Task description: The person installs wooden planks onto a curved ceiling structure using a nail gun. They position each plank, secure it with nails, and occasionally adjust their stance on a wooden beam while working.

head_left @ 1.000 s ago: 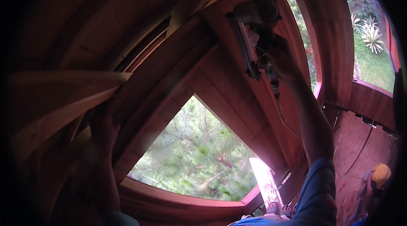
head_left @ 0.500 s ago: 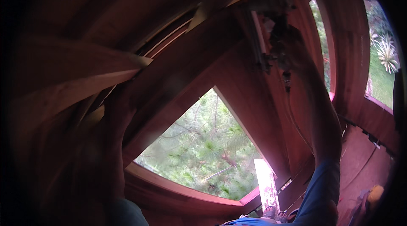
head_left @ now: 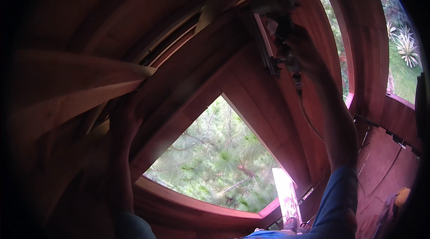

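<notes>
My right arm reaches up, and my right hand (head_left: 305,49) is closed round the handle of a dark nail gun (head_left: 274,3). Its long straight magazine (head_left: 264,44) slants down beside the hand. The gun's head is close to the sloping reddish boards and a rafter at the top; shadow hides whether it touches them. From the handle's lower end a thin air hose (head_left: 309,120) hangs down along my forearm. On the left, my left hand (head_left: 125,106) is raised against the dark timber below a pale beam (head_left: 85,86); its fingers are lost in shadow.
A diamond-shaped opening (head_left: 219,158) in the reddish boards shows pine branches outside. Narrow openings at the right show grass and a spiky plant (head_left: 406,48). Below, my feet (head_left: 293,224) are by a pale plank (head_left: 286,194). A yellow-orange object (head_left: 402,197) lies on the boards at lower right.
The nail gun and my right hand have shifted slightly left along the sloping boards. The view has moved a little; my left arm stays raised in about the same place.
</notes>
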{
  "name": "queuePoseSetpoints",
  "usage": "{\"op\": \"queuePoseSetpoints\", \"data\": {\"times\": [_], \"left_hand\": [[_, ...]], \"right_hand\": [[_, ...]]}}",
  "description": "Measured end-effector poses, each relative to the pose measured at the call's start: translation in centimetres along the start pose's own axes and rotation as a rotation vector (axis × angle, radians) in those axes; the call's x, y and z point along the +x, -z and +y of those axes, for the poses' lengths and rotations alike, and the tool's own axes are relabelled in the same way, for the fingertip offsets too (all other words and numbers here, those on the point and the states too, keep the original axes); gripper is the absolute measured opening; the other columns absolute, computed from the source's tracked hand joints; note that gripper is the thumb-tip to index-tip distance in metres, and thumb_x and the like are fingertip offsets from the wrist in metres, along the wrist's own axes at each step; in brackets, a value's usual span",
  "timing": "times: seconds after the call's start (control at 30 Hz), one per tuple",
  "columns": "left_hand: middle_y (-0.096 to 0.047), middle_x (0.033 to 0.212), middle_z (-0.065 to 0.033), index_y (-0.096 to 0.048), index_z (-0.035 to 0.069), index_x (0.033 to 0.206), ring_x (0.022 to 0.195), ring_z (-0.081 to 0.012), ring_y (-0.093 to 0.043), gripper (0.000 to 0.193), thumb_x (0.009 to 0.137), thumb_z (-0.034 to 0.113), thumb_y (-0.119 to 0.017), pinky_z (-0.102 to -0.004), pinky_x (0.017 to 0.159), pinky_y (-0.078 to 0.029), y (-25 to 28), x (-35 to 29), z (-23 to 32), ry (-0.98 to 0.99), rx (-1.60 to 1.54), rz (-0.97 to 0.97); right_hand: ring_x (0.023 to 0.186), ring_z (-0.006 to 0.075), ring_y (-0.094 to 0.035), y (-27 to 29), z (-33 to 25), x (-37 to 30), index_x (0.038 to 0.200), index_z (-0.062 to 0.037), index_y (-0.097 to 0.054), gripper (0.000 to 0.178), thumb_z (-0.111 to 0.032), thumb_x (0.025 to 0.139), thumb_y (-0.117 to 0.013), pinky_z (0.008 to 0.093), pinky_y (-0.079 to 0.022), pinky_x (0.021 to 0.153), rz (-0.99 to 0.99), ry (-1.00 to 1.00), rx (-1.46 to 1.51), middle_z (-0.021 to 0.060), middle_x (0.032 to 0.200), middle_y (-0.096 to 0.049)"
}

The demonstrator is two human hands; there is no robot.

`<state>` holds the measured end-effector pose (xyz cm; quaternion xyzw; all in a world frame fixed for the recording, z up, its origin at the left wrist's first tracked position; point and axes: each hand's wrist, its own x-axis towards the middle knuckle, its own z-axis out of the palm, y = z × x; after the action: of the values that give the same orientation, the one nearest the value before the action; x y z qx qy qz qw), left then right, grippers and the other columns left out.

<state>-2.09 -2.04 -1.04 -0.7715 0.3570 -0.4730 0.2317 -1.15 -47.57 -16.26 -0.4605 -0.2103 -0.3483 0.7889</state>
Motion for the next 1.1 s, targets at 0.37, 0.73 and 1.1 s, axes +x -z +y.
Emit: {"op": "queuePoseSetpoints", "data": {"times": [0.37, 0.73, 1.1], "left_hand": [[-0.061, 0.124, -0.0192, -0.059, 0.006, 0.129, 0.121, -0.0401, -0.056, 0.067, 0.064, -0.006, -0.073, -0.0473, 0.103, -0.046, -0.2, -0.5, -0.7, 0.066, -0.042, -0.057], [-0.062, 0.125, -0.0176, -0.061, 0.008, 0.128, 0.121, -0.0378, -0.057, 0.065, 0.066, -0.009, -0.069, -0.0471, 0.103, -0.046, 0.5, -0.4, -0.1, 0.08, -0.033, -0.077], [-0.06, 0.128, -0.0203, -0.058, 0.005, 0.132, 0.124, -0.0392, -0.055, 0.065, 0.069, -0.006, -0.069, -0.0467, 0.106, -0.044, -0.9, -1.1, -1.1, 0.063, 0.017, -0.033]], "right_hand": [[0.063, 0.011, -0.058, -0.1, -0.7, 0.7, 0.104, -0.0012, -0.061, 0.02, -0.018, 0.094, -0.063, 0.0296, -0.05, 0.055, -0.047, -0.014, 0.007, 0.0039, 0.078, -0.059], [0.063, 0.0102, -0.057, 0.1, -0.5, 0.7, 0.102, -0.0007, -0.062, 0.023, -0.021, 0.092, -0.067, 0.0285, -0.049, 0.054, -0.012, 0.013, -0.03, 0.0031, 0.077, -0.058], [0.06, 0.0104, -0.057, 0.1, -1.1, 0.8, 0.1, -0.0018, -0.063, 0.02, -0.02, 0.092, -0.066, 0.0277, -0.048, 0.053, -0.025, -0.029, -0.032, 0.0024, 0.073, -0.058]]}}
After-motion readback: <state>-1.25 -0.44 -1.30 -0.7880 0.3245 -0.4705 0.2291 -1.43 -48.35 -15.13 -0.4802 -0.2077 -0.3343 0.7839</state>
